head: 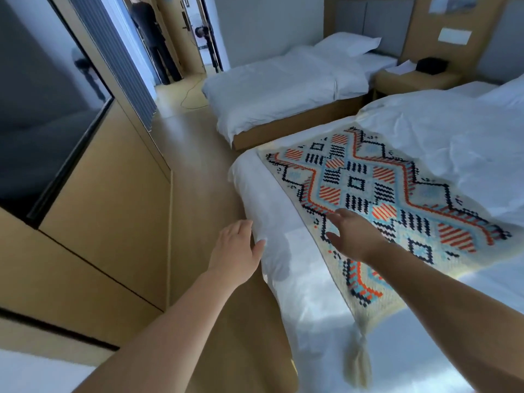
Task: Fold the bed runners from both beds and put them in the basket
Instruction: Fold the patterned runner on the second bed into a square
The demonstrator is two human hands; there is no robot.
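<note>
Right hand (350, 235) has its fingers (338, 215) spread loose and flat, reaching over the near edge of the bed runner (382, 199), not gripping anything; can't tell if the fingertips actually touch the fabric or just hover. Left hand (236, 245) is relaxed too, fingers released, thumb right by the white sheet at the corner of the near bed (269, 199), holding nothing.

The runner is laid out flat, running diagonally across the near bed from the centre of the frame toward the right edge. It's cream with a navy, orange and light-blue diamond pattern, and a cream tassel (358, 361) hangs off its near corner at lower centre. White duvet is rumpled beyond it at right.

The far bed (283, 89) at upper centre shows only white bedding and a pillow (348, 43). A wooden nightstand (411, 79) sits between the beds. Wooden floor (195, 177) runs up the middle, with wooden cabinets (113, 211) on the left. A person in dark clothes (153, 38) stands in the doorway, upper left.
</note>
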